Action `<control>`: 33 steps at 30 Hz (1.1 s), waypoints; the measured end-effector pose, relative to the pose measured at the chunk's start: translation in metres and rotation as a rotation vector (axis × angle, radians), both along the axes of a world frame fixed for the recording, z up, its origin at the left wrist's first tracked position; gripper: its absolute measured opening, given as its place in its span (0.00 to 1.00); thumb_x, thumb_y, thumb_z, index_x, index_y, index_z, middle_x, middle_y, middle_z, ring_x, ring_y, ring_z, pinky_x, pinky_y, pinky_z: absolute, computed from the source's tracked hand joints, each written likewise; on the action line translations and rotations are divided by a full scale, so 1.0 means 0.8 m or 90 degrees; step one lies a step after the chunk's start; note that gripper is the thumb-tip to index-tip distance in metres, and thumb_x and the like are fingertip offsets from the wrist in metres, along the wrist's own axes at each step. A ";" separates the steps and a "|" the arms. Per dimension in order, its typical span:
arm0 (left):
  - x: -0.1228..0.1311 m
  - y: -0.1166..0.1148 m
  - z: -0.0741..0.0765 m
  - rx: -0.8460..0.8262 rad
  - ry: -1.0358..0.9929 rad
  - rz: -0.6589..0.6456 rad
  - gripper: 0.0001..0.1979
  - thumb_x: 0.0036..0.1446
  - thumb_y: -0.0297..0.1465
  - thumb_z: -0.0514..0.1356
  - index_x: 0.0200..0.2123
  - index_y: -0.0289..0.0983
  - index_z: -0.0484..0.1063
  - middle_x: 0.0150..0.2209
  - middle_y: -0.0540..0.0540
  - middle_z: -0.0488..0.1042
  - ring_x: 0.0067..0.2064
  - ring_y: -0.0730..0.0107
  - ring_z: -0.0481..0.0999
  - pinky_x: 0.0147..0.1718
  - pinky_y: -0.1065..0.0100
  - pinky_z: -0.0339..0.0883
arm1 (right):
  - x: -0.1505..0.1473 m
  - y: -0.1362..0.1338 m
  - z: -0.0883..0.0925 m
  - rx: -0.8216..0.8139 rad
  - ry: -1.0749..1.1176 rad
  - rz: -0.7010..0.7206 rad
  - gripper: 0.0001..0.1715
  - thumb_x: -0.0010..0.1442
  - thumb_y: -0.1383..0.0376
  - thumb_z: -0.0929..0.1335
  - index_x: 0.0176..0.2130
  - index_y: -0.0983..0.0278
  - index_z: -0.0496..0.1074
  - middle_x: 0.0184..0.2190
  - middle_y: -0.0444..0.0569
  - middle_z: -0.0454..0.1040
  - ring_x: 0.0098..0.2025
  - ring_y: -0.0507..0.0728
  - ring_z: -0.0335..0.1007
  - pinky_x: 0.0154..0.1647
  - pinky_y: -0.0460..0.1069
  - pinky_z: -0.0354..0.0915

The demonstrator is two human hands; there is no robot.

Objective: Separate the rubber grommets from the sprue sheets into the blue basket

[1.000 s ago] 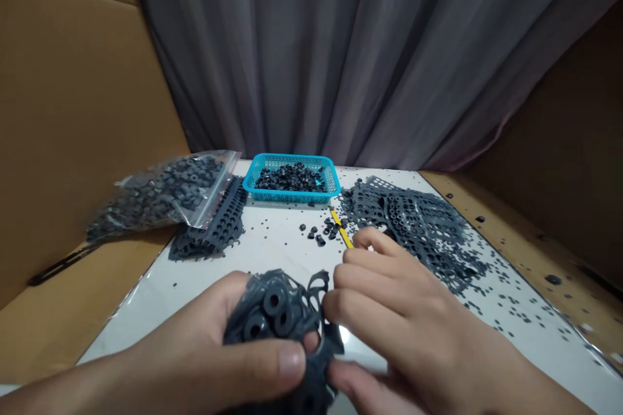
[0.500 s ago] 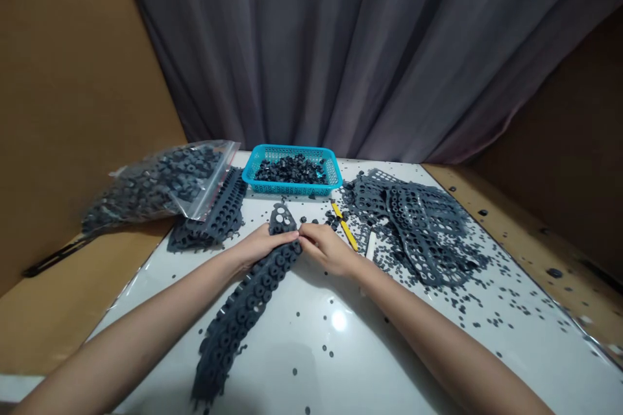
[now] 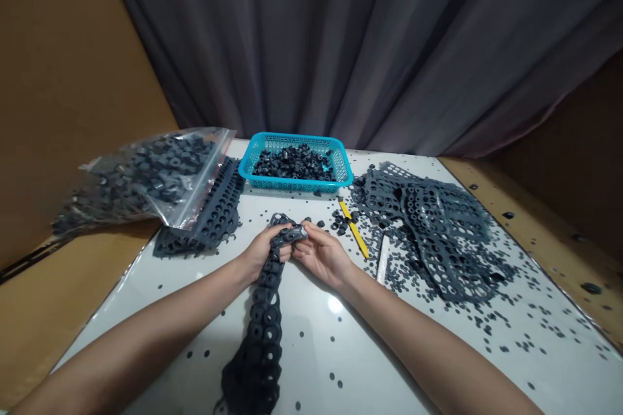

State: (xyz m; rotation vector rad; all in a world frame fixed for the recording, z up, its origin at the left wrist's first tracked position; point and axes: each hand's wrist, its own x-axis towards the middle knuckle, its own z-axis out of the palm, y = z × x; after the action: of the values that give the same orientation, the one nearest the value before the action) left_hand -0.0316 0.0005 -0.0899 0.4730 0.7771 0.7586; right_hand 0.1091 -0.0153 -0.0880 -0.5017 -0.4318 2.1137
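A long strip of dark grey rubber sheet (image 3: 263,331) with rows of round moulded rings runs from my hands toward the near edge. My left hand (image 3: 265,249) is closed around its upper part, thumb on top. My right hand (image 3: 324,253) pinches the strip's bent end, fingers curled close to the left ones. The top portion has open round holes and is folded over between the hands. Whether a loose ring sits in my right fingertips cannot be made out.
A blue basket (image 3: 295,185) holds small black rubber pieces. Left are a zip bag (image 3: 146,175) of similar pieces and rubber sheets (image 3: 214,220). Right lie a yellow tool (image 3: 355,232), a white stick (image 3: 383,259), punched sheets (image 3: 438,227) and scattered black discs.
The strip's upper end has been bent over between my hands, and its lower part has swung rightward. My right hand has turned, showing more of the palm. The camera view has shifted slightly.
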 end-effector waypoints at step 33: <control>-0.013 -0.015 0.013 0.017 0.074 0.101 0.12 0.39 0.32 0.68 0.27 0.31 0.72 0.19 0.47 0.74 0.19 0.68 0.73 0.17 0.67 0.70 | 0.060 0.196 0.067 0.462 -0.658 -0.149 0.14 0.50 0.55 0.69 0.31 0.64 0.70 0.21 0.40 0.63 0.24 0.49 0.59 0.33 0.49 0.60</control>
State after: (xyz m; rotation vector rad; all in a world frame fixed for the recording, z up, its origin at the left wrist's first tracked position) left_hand -0.0421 -0.0116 -0.0795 0.4869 0.9215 0.8951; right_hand 0.1569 0.1415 -0.0347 -1.0992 -1.5478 1.1892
